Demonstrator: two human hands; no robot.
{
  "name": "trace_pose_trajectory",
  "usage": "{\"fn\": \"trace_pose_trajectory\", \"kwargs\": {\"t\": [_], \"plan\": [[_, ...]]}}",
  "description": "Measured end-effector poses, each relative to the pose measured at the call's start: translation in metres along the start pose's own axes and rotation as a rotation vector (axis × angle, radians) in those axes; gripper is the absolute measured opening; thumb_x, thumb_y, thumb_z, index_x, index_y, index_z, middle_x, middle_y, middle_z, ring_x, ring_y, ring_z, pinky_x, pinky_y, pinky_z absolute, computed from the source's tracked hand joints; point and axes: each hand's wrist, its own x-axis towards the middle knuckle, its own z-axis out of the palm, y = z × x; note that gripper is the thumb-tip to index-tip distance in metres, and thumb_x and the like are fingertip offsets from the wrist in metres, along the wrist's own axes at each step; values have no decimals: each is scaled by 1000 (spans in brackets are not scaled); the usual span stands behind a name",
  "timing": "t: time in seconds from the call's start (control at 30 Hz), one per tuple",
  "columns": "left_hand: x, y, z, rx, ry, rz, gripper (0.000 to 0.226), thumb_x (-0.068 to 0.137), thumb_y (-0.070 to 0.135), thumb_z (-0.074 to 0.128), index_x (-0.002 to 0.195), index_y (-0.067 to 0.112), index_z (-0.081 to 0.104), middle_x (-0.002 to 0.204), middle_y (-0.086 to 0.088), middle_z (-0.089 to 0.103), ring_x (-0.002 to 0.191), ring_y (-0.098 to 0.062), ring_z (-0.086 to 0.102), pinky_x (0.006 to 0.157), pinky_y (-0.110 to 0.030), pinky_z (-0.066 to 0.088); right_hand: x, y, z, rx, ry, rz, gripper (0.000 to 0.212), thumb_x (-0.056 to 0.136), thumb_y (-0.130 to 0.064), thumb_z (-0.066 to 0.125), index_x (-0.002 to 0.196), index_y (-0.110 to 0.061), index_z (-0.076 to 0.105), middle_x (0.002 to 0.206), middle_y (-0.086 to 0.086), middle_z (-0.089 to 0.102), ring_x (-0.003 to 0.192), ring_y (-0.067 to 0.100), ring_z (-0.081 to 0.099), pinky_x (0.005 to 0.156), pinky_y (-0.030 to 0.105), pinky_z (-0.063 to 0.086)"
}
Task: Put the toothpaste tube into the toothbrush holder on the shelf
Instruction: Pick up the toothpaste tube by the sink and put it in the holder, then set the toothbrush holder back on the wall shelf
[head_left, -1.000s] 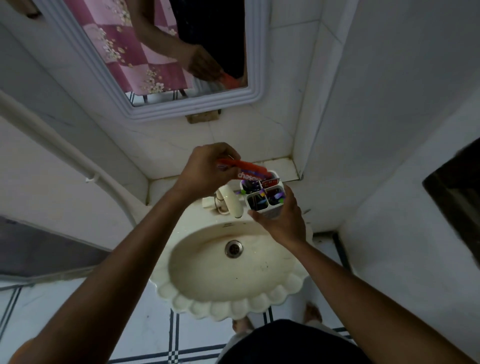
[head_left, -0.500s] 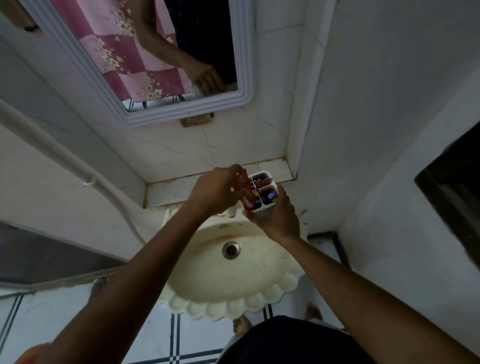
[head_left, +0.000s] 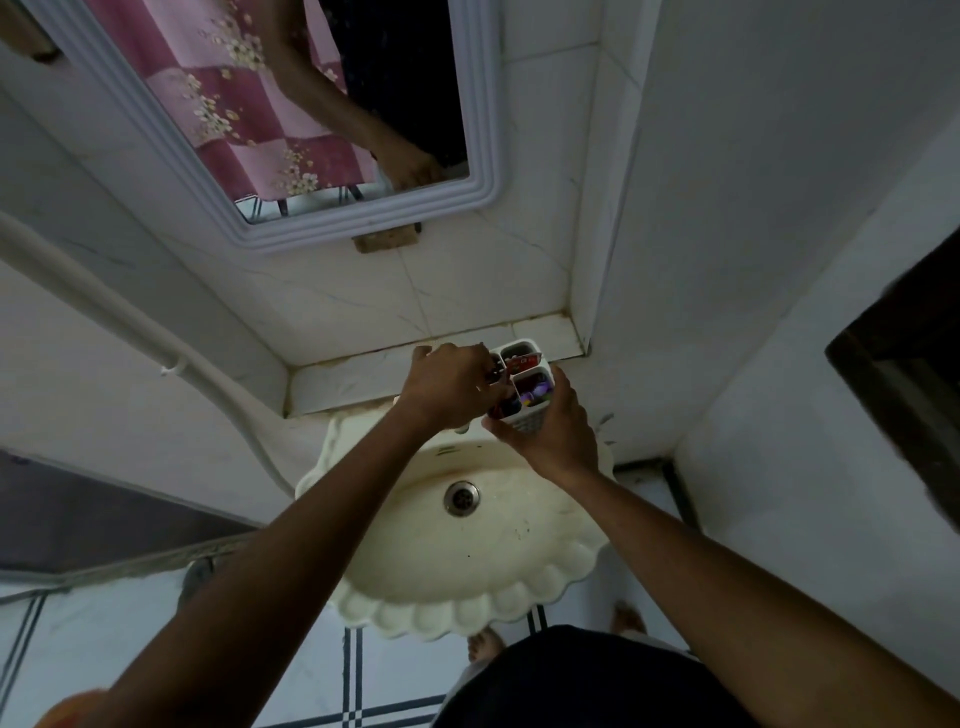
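Pretty much done: toothpaste tube (head_left: 523, 360) already down in toothbrush holder (head_left: 525, 427), red end poking out. Right hand (head_left: 551, 435) clamped on holder, left hand (head_left: 451, 385) grip unclear. Left: letting go.

Toothpaste tube (head_left: 523, 361): only a red sliver shows in my holder (head_left: 527, 422); the rest is sunk inside. Holder's left compartments: covered by my left hand (head_left: 451, 385). Its lower wall: behind my right hand (head_left: 553, 431). Holder contents: too small to identify. Mirror (head_left: 332, 104): cut off at the top.
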Motion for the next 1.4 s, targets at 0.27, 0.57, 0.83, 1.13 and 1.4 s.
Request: {"fn": "trace_pose_trajectory", "kwargs": {"t": [0.27, 0.57, 0.83, 1.13, 1.4], "plan": [[-5, -12, 5, -219, 137, -95, 32, 98, 57, 59, 106, 31, 75, 91, 15, 78, 98, -13, 72, 104, -47, 44, 4, 8, 14, -59, 51, -75, 153, 54, -84, 89, 171, -23, 12, 158, 11, 47, 142, 37, 53, 108, 58, 55], [-29, -46, 2, -521, 329, -208, 46, 97, 54, 65, 132, 25, 64, 122, 8, 73, 114, -11, 67, 101, -46, 55, 17, 5, 17, 190, 148, -81, 134, 54, -56, 104, 163, -25, 34, 156, 1, 55, 137, 25, 62, 106, 50, 60], [-20, -41, -36, -546, 423, -137, 53, 100, 49, 67, 144, 20, 60, 140, -1, 64, 128, -16, 61, 108, -47, 51, 37, -46, -39, 311, 269, -255, 129, 55, -54, 104, 162, -24, 38, 152, -2, 57, 137, 20, 60, 102, 26, 54], [7, -12, -149, -516, 662, 38, 52, 101, 47, 68, 144, 19, 60, 142, -1, 64, 125, -13, 59, 107, -49, 52, 46, -172, -151, 471, 480, -637, 122, 61, -59, 101, 159, -19, 42, 150, 1, 59, 134, 19, 62, 106, 37, 60], [15, 16, -302, -400, 987, 285, 47, 102, 48, 65, 138, 18, 64, 136, 3, 65, 127, -14, 57, 108, -49, 50, 33, -295, -270, 632, 680, -931, 120, 64, -59, 100, 160, -16, 43, 153, 4, 57, 140, 22, 59, 110, 42, 58]]}}
